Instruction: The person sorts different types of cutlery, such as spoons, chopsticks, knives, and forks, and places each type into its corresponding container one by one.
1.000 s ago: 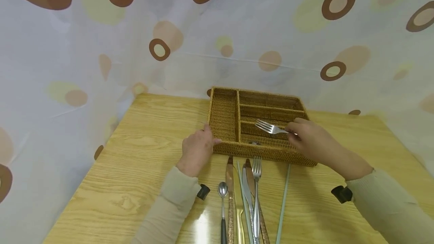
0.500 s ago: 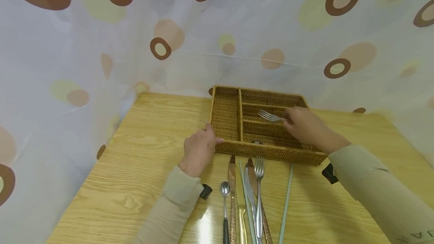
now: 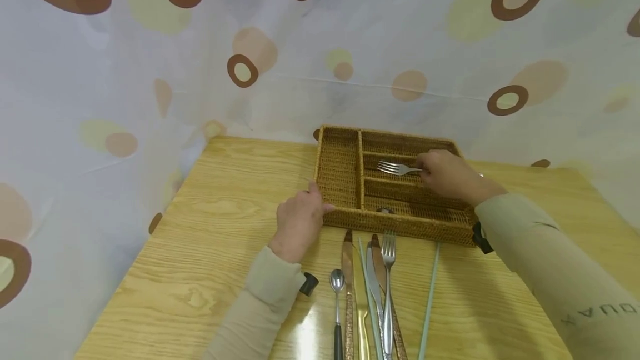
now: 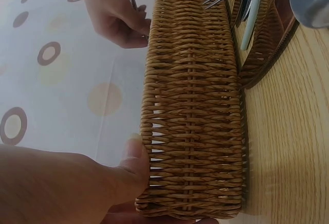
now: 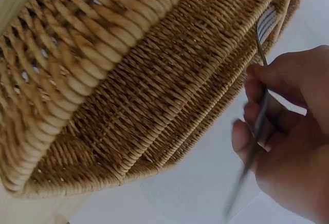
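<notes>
Nearest, on the pale wood-grain table (image 3: 210, 238), cutlery lies lengthwise: a small silver spoon with a black handle (image 3: 338, 332), a copper-coloured knife with a textured handle (image 3: 348, 293), a gold metal knife (image 3: 361, 299), a slim pale green stick (image 3: 370, 299), a silver knife (image 3: 374, 282), a second copper-coloured knife (image 3: 379, 265) and a long silver fork (image 3: 387, 293) overlapping it. Another pale green stick (image 3: 430, 299) lies apart to the right.

Just beyond, the left hand (image 3: 300, 221) grips the near left corner of a brown woven wicker tray (image 3: 410, 225), thumb on its rim. Inside its nearest crosswise compartment shows a silver piece (image 3: 385, 210), mostly hidden.

The hands are well apart. Farther in, the right hand (image 3: 445, 174) pinches a silver four-tined fork (image 3: 395, 168), tines pointing left, over the middle crosswise compartment; whether it touches the wicker I cannot tell.

Behind everything hangs a white sheet with brown rings and pastel spots (image 3: 200, 93)
</notes>
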`<action>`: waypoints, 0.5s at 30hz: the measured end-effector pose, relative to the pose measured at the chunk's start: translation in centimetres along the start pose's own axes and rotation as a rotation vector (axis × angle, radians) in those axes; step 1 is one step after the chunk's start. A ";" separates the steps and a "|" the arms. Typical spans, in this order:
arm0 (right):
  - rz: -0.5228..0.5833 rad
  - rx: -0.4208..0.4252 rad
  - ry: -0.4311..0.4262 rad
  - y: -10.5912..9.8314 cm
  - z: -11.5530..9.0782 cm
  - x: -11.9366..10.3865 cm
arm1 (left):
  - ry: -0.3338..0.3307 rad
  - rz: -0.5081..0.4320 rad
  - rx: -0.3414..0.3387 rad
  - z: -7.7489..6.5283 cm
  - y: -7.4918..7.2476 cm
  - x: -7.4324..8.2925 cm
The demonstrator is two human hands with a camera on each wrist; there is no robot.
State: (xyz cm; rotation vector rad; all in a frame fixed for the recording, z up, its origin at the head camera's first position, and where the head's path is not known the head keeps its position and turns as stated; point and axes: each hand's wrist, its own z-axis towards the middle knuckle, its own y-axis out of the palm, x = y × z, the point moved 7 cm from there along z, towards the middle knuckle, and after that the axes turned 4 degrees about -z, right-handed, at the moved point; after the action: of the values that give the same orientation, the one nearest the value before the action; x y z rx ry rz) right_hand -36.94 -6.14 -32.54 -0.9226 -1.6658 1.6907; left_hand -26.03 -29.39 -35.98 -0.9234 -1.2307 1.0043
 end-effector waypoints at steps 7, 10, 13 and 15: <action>-0.010 -0.035 0.023 0.3 0.6 0.4 | 0.000 0.026 0.006 0.0 0.0 0.1; -0.026 -0.069 0.057 0.9 0.8 1.0 | -0.007 0.017 0.006 0.0 0.0 0.1; -0.027 -0.108 0.084 1.6 0.9 1.7 | -0.016 -0.001 0.004 -0.1 -0.1 0.0; -0.024 -0.128 0.102 2.0 0.9 2.2 | -0.007 0.001 0.018 -0.1 -0.3 0.1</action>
State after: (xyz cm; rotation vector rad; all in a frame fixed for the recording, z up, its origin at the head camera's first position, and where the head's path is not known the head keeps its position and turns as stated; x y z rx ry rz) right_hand -38.82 -4.99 -34.71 -1.0275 -1.7254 1.5102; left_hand -25.87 -29.43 -35.71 -0.9070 -1.2254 1.0188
